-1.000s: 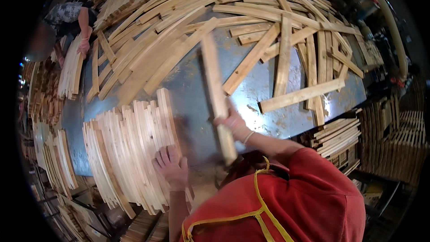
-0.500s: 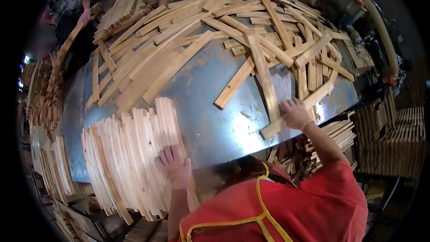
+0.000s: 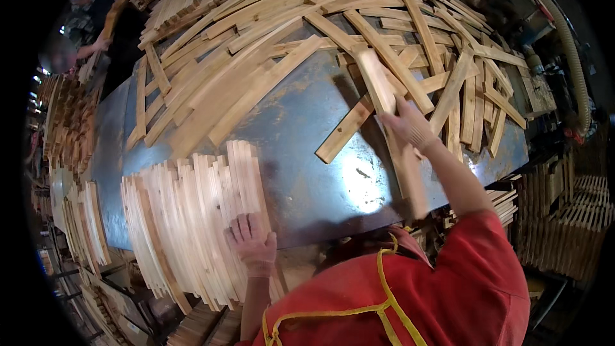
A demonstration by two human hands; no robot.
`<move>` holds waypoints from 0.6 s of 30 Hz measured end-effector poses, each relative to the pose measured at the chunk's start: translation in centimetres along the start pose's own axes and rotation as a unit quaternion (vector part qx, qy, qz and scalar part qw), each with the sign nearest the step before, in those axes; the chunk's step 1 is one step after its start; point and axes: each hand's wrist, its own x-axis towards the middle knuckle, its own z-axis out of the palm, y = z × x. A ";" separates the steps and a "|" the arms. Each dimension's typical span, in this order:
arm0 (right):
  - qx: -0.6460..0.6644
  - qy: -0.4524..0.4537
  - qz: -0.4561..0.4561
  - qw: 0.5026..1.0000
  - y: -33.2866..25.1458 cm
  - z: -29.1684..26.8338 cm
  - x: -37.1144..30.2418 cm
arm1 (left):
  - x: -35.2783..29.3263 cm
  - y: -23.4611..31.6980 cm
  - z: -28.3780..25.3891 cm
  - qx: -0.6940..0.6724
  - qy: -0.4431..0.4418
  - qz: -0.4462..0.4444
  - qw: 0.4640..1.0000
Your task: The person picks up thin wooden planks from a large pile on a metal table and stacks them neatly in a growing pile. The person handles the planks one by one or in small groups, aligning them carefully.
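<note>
My left hand (image 3: 252, 245) lies with fingers spread on a row of pale wooden strips (image 3: 186, 218), set side by side at the table's near left. My right hand (image 3: 410, 127) is closed round a long wooden board (image 3: 378, 83) over the right half of the table. The board slants from the loose pile toward the near edge; its near end is blurred by motion. Just left of it, a shorter board (image 3: 344, 129) with a dark knot lies on the metal tabletop (image 3: 288, 128). Both hands appear to wear thin pale gloves.
A tangled heap of boards (image 3: 359, 6) covers the table's far side and right. Stacked lumber (image 3: 557, 218) stands at the right, with a ribbed hose (image 3: 570, 57) beyond. Another person's hand (image 3: 96, 46) is by a long board at the far left.
My right hand has moved up and left, from a short slanting board near the front edge to the long board, which has shifted toward me. My left hand stays on the strips.
</note>
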 end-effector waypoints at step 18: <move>0.433 -0.001 -0.009 0.902 -6.1 22.6 -10.5 | -0.3 -0.1 -1.0 -0.003 0.033 0.007 0.999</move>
